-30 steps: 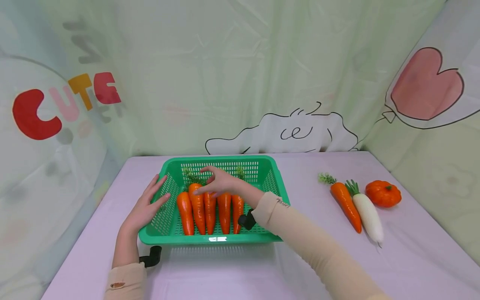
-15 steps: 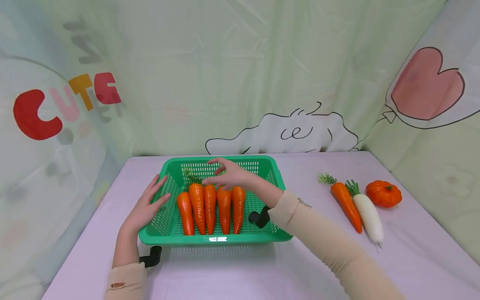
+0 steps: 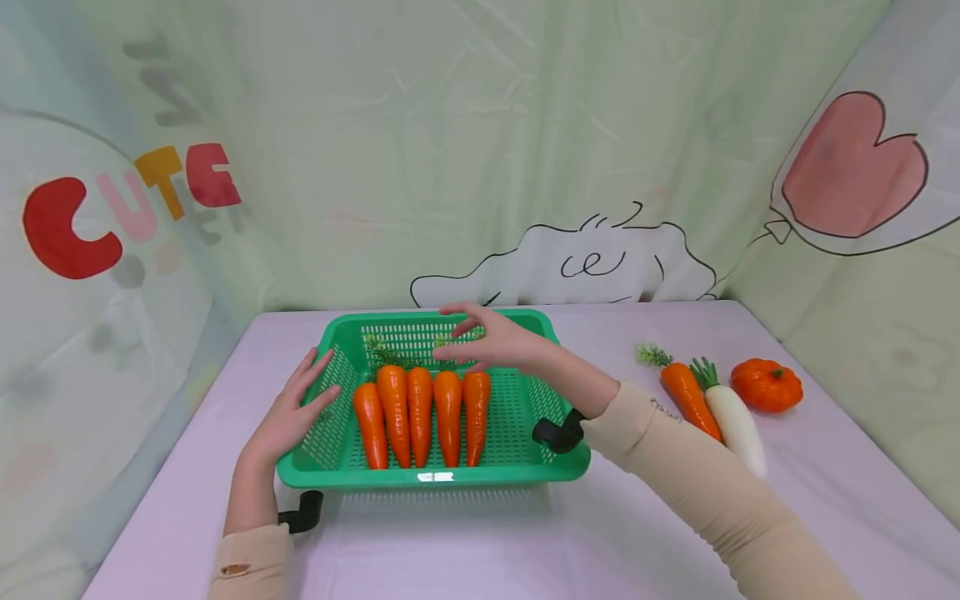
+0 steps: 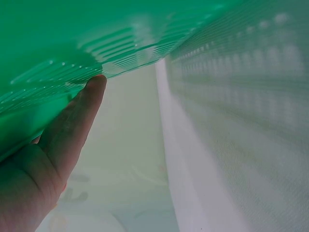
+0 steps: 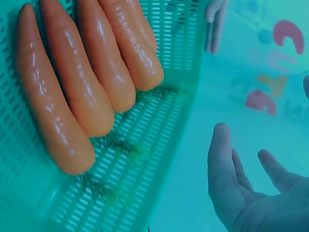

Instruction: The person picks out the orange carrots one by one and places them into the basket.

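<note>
A green plastic basket (image 3: 495,476) stands on the table with several carrots (image 3: 420,417) in a row inside it. Their thick ends and leafy tops point to the back wall. My left hand (image 3: 288,417) rests against the basket's left side with straight fingers. In the left wrist view its thumb (image 4: 79,125) touches the slotted green wall. My right hand (image 3: 502,340) hovers above the rear of the basket, fingers spread and relaxed, holding nothing. It partly hides some leafy tops. In the right wrist view, space separates that hand (image 5: 260,193) from the carrots.
To the right on the pale purple table cloth (image 3: 450,550) lie another carrot (image 3: 684,396), a white radish (image 3: 733,421) and a small orange pumpkin (image 3: 767,386). The right sleeve (image 3: 697,475) covers the lower parts of the carrot and radish. A printed curtain (image 3: 337,167) hangs behind the table.
My right hand has moved right and slightly back, away from the carrots, uncovering their thick ends. The left hand, basket and carrots have stayed in place.
</note>
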The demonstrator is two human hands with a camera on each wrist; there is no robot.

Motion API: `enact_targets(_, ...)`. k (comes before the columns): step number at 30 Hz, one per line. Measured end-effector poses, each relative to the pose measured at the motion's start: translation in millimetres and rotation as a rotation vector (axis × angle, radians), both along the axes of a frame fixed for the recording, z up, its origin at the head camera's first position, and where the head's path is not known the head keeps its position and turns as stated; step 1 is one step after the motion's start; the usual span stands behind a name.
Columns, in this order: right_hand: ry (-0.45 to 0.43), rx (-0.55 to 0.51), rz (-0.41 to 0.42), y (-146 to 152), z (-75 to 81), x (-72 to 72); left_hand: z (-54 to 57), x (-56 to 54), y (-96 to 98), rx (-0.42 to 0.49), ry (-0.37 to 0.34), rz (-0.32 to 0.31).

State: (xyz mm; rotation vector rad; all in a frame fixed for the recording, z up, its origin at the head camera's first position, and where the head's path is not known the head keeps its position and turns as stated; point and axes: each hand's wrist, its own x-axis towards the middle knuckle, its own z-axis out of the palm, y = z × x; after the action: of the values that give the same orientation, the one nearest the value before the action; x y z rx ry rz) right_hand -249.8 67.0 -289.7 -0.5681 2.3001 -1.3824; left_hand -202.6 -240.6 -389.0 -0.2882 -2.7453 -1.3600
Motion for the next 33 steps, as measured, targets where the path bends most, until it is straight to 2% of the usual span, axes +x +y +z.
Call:
enact_targets(4, 0.032, 0.021, -0.001, 14, 7.6, 4.3, -0.1, 0.2, -0.2, -0.001, 0.002, -0.002)
enact_targets(11, 0.050, -0.013, 0.026, 38, 17.1, 9.6, 0.3, 0.1, -0.8, -0.005, 0.004, 0.001)
enact_targets(19, 0.111, -0.032, -0.026, 62, 14.5, 13.6, -0.3, -0.4, -0.6, -0.001, 0.009, -0.006)
enact_targets(25, 0.111, -0.054, -0.057, 85, 16.7, 19.4, -0.2, -0.3, -0.7, 0.005, 0.009, -0.006)
enact_targets(33, 0.147, -0.005, -0.123, 118, 18.1, 24.4, -0.7, -0.5, -0.8, 0.005, 0.002, 0.000)
